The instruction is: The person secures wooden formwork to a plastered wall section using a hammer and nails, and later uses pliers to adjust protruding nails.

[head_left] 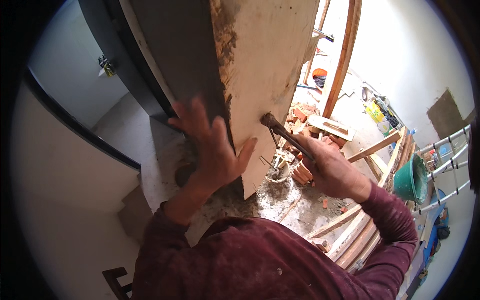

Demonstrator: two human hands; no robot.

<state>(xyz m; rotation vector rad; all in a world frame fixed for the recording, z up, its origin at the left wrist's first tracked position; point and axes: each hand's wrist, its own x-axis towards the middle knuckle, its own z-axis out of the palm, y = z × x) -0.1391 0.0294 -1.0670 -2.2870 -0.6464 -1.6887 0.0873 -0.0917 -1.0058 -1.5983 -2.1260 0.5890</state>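
Observation:
In front of me stands a pale wooden board (265, 65), with a rough, brown-stained left edge. My right hand (332, 167) is wrapped round the handle of a dark hammer (287, 134), whose head lies against or just over the board's face; contact is hard to tell. Under the head shows a thin bent piece of metal (274, 140), perhaps a nail. Lower on the board's edge, another thin nail-like piece (266, 161) sticks out. With fingers spread and slightly blurred, my left hand (215, 147) is at the board's left edge, holding nothing; the thumb reaches across the face.
Broken bricks (302, 172) and a trowel-like float (331, 127) lie on the floor beyond the board. Timber lengths (360, 232), a green bucket (411, 179) and a white ladder (445, 172) are at right. A dark-framed doorway (125, 60) opens at left.

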